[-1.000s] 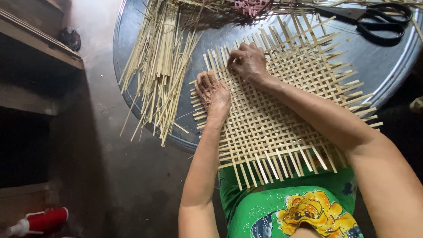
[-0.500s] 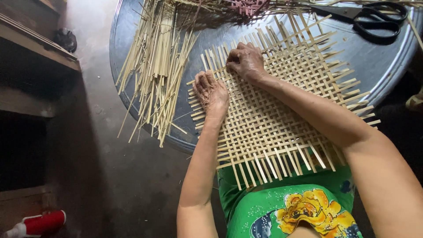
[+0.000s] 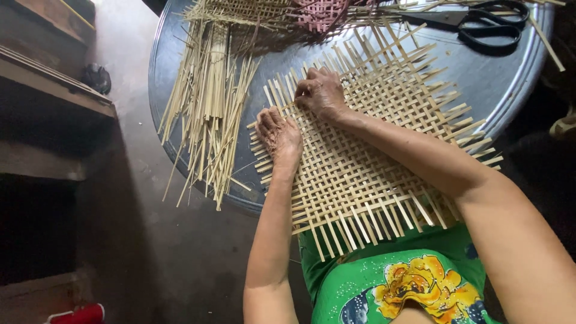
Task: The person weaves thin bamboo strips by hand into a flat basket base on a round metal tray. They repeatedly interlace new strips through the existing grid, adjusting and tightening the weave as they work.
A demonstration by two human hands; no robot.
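On round tray (image 3: 516, 90) — one woven mat (image 3: 372, 162), two hands: left hand (image 3: 279, 135), right hand (image 3: 321, 93); one scissors (image 3: 486, 24).

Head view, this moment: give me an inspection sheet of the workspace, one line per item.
Surface: round dark metal tray, its rim overhanging a bare grey floor.
Job's things: flat woven mat of pale strips, loose ends sticking out on every side; its near edge reaches the person's lap.
Clutter: bundle of loose strips left of the mat; black scissors at the far right; pink woven piece at the far edge.
Hands: left hand pressed flat on the mat's left edge; right hand curled, fingertips on the weave.
Cables: nothing seen.
Surroundings: wooden steps on the left; red object at the bottom left.
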